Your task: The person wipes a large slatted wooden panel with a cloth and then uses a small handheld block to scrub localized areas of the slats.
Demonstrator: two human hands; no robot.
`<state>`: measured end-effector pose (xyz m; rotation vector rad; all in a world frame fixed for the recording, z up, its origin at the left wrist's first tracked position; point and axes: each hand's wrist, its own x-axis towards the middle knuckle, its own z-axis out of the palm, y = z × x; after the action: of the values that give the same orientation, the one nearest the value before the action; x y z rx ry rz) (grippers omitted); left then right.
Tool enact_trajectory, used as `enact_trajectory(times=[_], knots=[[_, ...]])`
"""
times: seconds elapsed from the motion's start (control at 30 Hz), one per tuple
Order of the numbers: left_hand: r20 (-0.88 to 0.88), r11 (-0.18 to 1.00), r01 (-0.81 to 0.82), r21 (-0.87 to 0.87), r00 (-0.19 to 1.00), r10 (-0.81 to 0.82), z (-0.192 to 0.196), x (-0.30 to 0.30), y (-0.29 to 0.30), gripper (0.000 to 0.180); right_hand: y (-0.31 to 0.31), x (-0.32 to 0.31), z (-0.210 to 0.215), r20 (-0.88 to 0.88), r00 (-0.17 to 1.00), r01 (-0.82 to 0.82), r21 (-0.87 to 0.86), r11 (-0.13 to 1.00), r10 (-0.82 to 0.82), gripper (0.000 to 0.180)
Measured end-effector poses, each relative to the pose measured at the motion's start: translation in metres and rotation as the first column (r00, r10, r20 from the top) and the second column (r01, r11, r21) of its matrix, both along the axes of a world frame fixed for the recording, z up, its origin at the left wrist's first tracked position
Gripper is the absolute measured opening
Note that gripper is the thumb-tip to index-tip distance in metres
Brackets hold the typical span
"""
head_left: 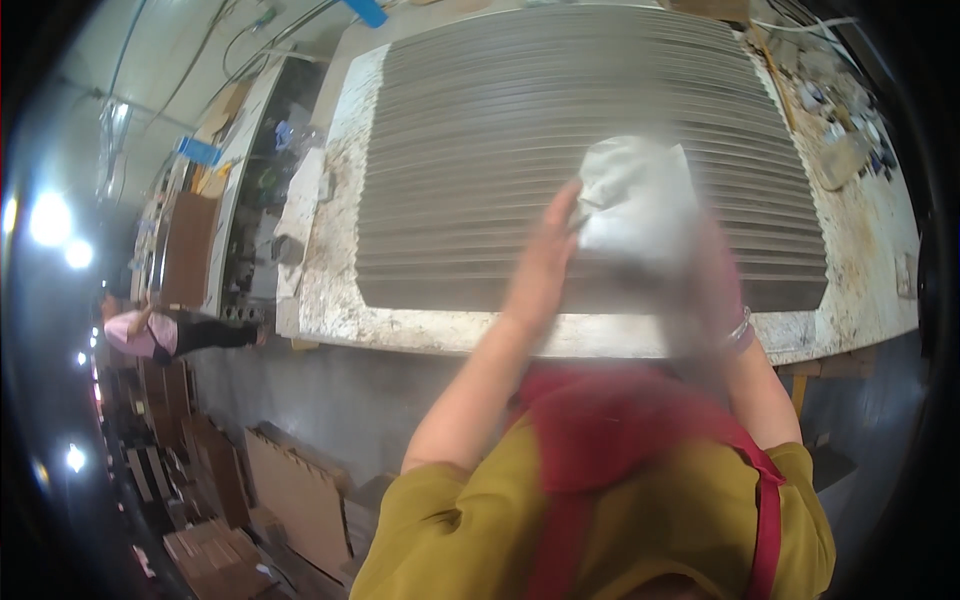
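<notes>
A white crumpled sheet (pixel 640 205), cloth or paper, is between my hands over a large grey ribbed panel (pixel 480 170). Along the sheet's left edge, the fingers of my left hand (pixel 548 250) are closed on it. My right hand (pixel 722 275) is at its right edge, pinkish and smeared, so its fingers cannot be made out. A bracelet (pixel 741 328) circles the right wrist. The panel lies flat, its long ridges running left to right. A hazy blur covers the lower part of the sheet and the panel around it.
The panel rests on a stained white worktable (pixel 335 250). Cluttered small items and a clear bag (pixel 842 160) lie at the table's right end. Shelving (pixel 250 200) stands left. Cardboard sheets (pixel 300 490) lean below left, and another person (pixel 150 332) is farther off.
</notes>
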<state>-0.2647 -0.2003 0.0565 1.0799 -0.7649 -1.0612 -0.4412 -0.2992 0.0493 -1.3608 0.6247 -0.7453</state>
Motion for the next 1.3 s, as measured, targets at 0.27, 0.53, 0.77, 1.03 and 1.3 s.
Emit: enact_trajectory(times=[0.27, 0.53, 0.77, 1.03, 1.3], knots=[[0.877, 0.901, -0.226, -0.370, 0.236, 0.419, -0.025, 0.026, 0.024, 0.059, -0.006, -0.020, 0.006, -0.490, 0.869, -0.327, -0.678, 0.659, -0.073, 0.074], [0.972, 0.927, -0.373, 0.045, -0.196, -0.127, -0.151, 0.113, 0.119, 0.052, -0.032, -0.033, -0.060, -0.657, 0.622, -0.612, -0.747, 0.259, -0.426, 0.071], [0.660, 0.590, -0.804, 0.079, 0.485, 0.573, -0.052, 0.212, 0.171, 0.041, -0.034, -0.032, -0.064, -0.625, 0.639, -0.579, -0.774, 0.255, -0.449, 0.070], [0.986, 0.993, 0.007, 0.117, 0.121, -0.117, -0.096, 0.001, 0.002, 0.049, -0.035, -0.038, -0.069, -0.625, 0.645, -0.577, -0.776, 0.257, -0.439, 0.070], [0.924, 0.584, -0.797, 0.153, 0.325, 0.202, -0.069, 0.246, 0.095, 0.050, -0.030, -0.030, -0.060, -0.669, 0.603, -0.606, -0.738, 0.297, -0.434, 0.059]])
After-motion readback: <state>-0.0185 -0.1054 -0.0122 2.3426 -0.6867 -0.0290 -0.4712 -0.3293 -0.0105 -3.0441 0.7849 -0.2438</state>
